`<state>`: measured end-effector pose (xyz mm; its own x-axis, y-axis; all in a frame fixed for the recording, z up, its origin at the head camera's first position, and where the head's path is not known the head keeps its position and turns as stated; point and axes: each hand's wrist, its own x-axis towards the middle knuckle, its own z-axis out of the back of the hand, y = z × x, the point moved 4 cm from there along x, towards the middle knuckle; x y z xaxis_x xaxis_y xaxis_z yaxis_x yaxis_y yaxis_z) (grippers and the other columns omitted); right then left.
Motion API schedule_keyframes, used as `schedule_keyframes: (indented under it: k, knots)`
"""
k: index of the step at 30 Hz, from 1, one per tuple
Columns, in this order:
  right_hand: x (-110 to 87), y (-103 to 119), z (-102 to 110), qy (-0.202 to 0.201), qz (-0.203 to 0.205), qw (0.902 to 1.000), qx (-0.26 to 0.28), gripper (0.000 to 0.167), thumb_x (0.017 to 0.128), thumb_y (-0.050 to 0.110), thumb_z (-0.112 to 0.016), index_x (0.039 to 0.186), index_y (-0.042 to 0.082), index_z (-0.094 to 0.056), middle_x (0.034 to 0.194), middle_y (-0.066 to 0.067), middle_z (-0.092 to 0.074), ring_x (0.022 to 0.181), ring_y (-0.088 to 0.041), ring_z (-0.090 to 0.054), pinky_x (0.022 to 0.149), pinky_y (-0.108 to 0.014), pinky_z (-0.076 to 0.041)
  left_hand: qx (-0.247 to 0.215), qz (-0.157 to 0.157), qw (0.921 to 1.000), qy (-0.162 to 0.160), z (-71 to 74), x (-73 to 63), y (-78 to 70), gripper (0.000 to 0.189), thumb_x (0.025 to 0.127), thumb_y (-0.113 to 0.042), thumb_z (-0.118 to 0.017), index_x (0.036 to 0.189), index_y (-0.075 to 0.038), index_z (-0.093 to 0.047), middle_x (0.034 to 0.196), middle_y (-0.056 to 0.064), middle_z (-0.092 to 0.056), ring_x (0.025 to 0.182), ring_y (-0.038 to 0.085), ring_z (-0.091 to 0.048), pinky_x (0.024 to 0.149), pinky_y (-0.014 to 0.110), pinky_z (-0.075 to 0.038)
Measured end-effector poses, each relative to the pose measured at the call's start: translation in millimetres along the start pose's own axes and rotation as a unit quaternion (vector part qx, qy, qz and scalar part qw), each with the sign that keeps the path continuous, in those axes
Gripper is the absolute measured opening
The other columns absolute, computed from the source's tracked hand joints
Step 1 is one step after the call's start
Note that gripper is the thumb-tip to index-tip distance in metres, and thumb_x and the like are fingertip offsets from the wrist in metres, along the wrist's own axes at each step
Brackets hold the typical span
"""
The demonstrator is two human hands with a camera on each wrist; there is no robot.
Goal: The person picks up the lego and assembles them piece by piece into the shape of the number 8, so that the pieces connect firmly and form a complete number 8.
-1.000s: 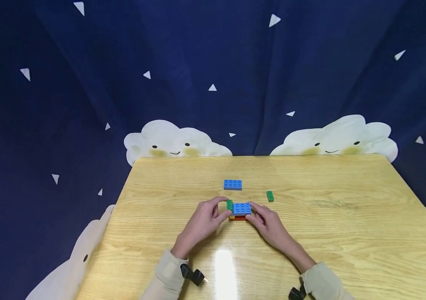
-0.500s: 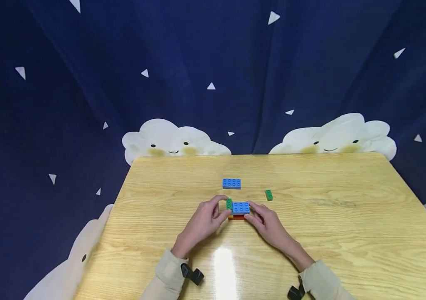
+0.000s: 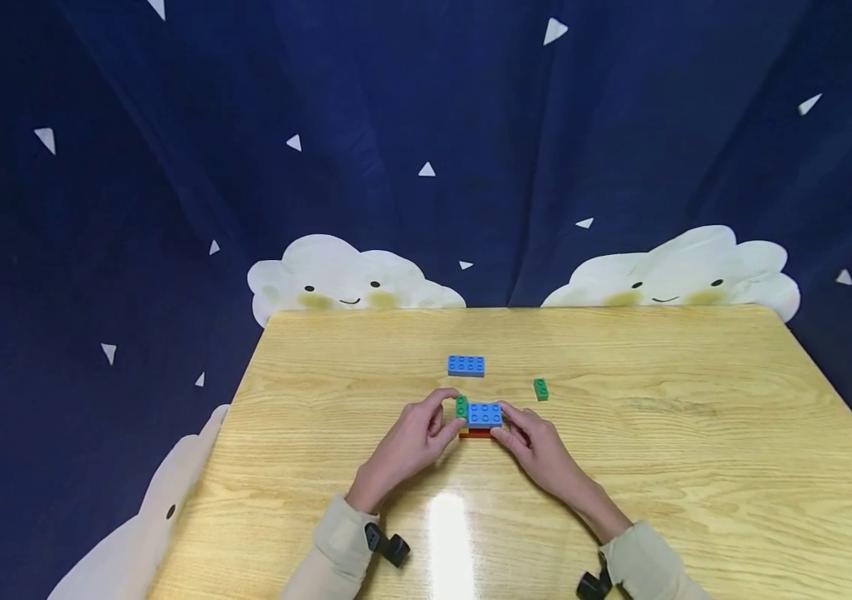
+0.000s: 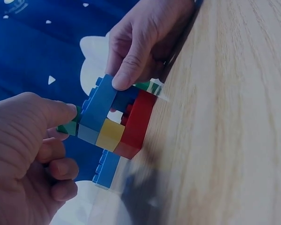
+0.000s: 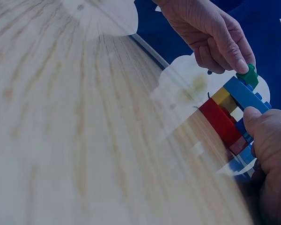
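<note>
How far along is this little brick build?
Looks done: a rectangular red plastic brick, a small yellow plastic brick on it and a long blue plastic brick on top.

In hand: the left hand pinches a small green plastic brick over the blue one's end, I can't tell if fully seated; the right hand grips the other end.

Possibly left: a loose blue eight-stud plastic brick and a loose green two-stud plastic brick.
</note>
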<state>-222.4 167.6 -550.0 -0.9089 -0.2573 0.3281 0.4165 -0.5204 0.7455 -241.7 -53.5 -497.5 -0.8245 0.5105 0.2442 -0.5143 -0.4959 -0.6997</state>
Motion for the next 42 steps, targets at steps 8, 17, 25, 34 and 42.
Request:
schedule_keyframes:
  k: [8, 17, 25, 34, 42]
  knots:
    - [-0.2, -1.7, -0.5, -0.001, -0.001, 1.0000, -0.002, 0.050, 0.101, 0.018, -0.071, 0.143, -0.007, -0.058, 0.074, 0.008, -0.045, 0.063, -0.003, -0.039, 0.057, -0.023, -0.035, -0.018, -0.009, 0.9998, 0.009, -2.7, 1.4, 4.1, 0.040, 0.105, -0.025, -0.065, 0.140, -0.007, -0.059, 0.064, -0.010, -0.044, 0.053, 0.001, -0.037, 0.061, 0.022, -0.045]
    - [-0.9, -3.0, -1.1, 0.000, -0.009, 1.0000, -0.002, 0.050, 0.102, 0.019, -0.069, 0.144, -0.006, -0.058, 0.075, 0.007, -0.046, 0.064, -0.003, -0.040, 0.057, -0.023, -0.037, -0.033, -0.010, 0.9991, 0.023, -4.6, 2.4, 5.3, 0.040, 0.106, -0.024, -0.063, 0.142, -0.007, -0.056, 0.064, -0.010, -0.044, 0.052, 0.000, -0.035, 0.065, 0.023, -0.049]
    - [-0.6, -2.2, -1.8, 0.002, -0.010, 0.9999, 0.000, 0.051, 0.102, 0.020, -0.069, 0.144, -0.007, -0.057, 0.076, 0.007, -0.046, 0.065, -0.003, -0.040, 0.058, -0.023, -0.037, -0.027, -0.014, 0.9992, 0.026, -3.2, 2.4, 5.1, 0.041, 0.106, -0.022, -0.064, 0.142, -0.004, -0.055, 0.064, -0.010, -0.043, 0.053, -0.001, -0.035, 0.064, 0.022, -0.047]
    - [-1.4, -0.4, -0.9, 0.001, -0.014, 0.9999, 0.006, 0.051, 0.102, 0.019, -0.069, 0.144, -0.007, -0.057, 0.079, 0.007, -0.049, 0.067, -0.003, -0.041, 0.058, -0.022, -0.039, -0.008, -0.028, 0.9992, 0.027, -6.6, 5.1, 4.6, 0.035, 0.106, -0.021, -0.064, 0.138, -0.009, -0.057, 0.062, -0.012, -0.041, 0.052, -0.002, -0.033, 0.064, 0.021, -0.047]
    - [-1.2, -0.8, -2.6, -0.003, -0.006, 0.9999, 0.011, 0.050, 0.101, 0.018, -0.071, 0.142, -0.008, -0.058, 0.077, 0.008, -0.046, 0.066, -0.002, -0.040, 0.056, -0.022, -0.038, -0.022, -0.044, 0.9988, 0.005, -8.1, 4.0, 10.4, 0.033, 0.104, -0.017, -0.066, 0.134, -0.006, -0.059, 0.063, -0.013, -0.038, 0.054, -0.004, -0.030, 0.063, 0.021, -0.047]
